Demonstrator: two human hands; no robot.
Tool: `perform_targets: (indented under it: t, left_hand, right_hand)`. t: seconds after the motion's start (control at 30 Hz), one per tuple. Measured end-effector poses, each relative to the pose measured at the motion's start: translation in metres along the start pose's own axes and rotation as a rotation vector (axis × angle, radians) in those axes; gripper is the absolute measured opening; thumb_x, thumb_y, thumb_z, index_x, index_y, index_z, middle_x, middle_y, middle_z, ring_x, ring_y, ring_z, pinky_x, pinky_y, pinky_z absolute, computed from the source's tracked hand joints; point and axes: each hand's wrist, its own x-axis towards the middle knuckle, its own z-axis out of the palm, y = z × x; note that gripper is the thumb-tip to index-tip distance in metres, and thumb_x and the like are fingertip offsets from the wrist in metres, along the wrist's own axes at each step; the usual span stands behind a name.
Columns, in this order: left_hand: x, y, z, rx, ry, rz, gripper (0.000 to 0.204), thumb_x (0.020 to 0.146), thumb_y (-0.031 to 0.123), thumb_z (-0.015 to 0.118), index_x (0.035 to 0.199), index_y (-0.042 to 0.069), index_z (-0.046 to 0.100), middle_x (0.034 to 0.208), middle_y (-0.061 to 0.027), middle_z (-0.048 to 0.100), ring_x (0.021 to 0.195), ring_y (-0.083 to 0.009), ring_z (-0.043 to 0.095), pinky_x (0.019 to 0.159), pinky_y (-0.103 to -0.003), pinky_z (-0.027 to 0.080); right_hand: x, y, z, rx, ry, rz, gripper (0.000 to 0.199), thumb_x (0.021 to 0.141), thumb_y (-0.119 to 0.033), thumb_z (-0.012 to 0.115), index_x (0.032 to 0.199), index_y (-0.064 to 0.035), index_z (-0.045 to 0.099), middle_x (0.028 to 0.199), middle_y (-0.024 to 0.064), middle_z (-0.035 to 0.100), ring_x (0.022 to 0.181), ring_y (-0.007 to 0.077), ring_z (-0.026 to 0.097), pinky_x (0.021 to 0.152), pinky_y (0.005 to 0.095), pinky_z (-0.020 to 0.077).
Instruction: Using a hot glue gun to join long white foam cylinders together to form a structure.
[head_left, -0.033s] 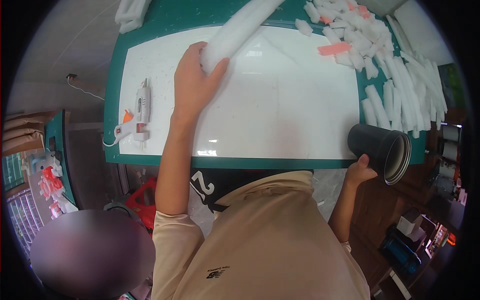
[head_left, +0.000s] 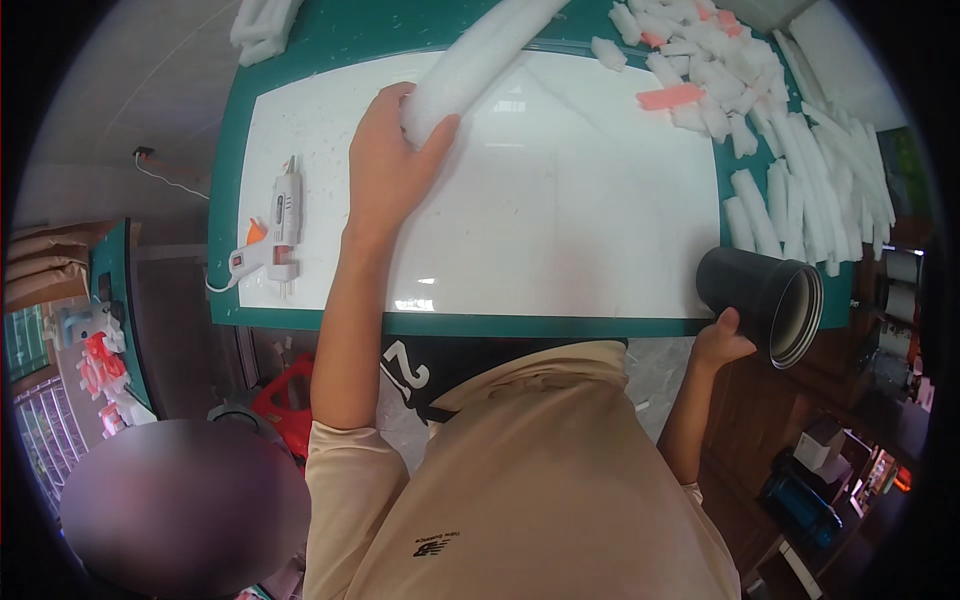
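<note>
My left hand (head_left: pixel 385 160) is closed round the near end of a thick white foam roll (head_left: pixel 475 60). The roll slants away to the upper right, over the white board (head_left: pixel 560 230), and its far end runs out of view. At the table's right front corner, my right hand (head_left: pixel 722 342) grips a black cylindrical container (head_left: pixel 745 285). That container lies tipped on its side, its round mouth facing right and toward me. Part of the right-hand grip is hidden beneath it. On the board's left side rests a white hot glue gun (head_left: pixel 285 215) with an orange trigger.
Torn white and pink foam pieces (head_left: pixel 715 80) heap up at the back right of the green table (head_left: pixel 228 190). Long white foam strips (head_left: pixel 800 190) lie along its right side. White foam (head_left: pixel 265 30) sits at the far left corner. Another person's blurred head (head_left: pixel 185 505) is at lower left.
</note>
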Motion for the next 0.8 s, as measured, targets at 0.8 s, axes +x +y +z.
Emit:
perform_targets:
  t: [0.8]
  left_hand:
    - [-0.001, -0.008, 0.003, 0.02, 0.01, 0.065, 0.052, 0.08, 0.031, 0.072, 0.116, -0.003, 0.055, 0.108, -0.0211, 0.063, 0.097, -0.0374, 0.06, 0.086, -0.041, 0.048]
  right_hand:
    - [0.006, -0.005, 0.002, -0.04, -0.012, 0.079, 0.09, 0.08, -0.049, 0.076, 0.128, 0.0164, 0.038, 0.125, 0.0195, 0.054, 0.106, 0.0258, 0.058, 0.094, 0.0361, 0.0474]
